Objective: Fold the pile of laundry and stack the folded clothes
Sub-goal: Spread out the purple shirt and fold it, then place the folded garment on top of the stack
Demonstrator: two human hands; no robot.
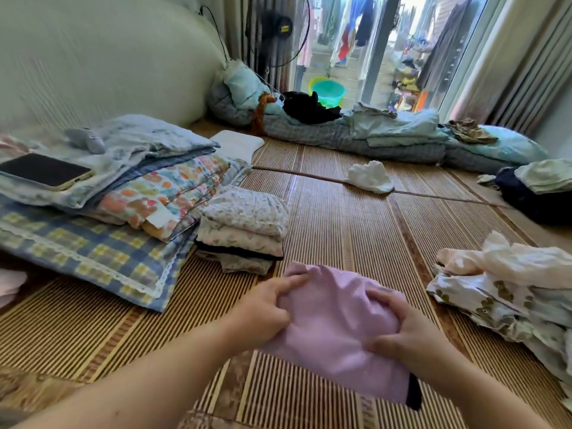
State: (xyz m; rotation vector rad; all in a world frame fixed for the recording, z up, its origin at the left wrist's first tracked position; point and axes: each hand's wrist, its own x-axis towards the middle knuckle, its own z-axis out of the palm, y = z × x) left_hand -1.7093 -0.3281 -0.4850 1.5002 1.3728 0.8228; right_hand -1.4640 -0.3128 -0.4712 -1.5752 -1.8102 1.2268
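Note:
A pink folded garment [334,332] lies on the bamboo mat [356,230] right in front of me. My left hand [266,308] grips its left edge, fingers curled into the cloth. My right hand [405,326] grips the right side, thumb and fingers pinching a fold. A small stack of folded floral clothes [244,230] stands just beyond the garment, to the left. A loose pile of unfolded laundry [507,286], cream and bear-printed, lies at the right.
Stacked pillows and folded bedding [117,205] with a phone [43,170] on top sit at the left. A white crumpled cloth [370,176] lies mid-mat. Rolled quilts [371,131] line the far edge. Dark clothes [532,193] sit far right.

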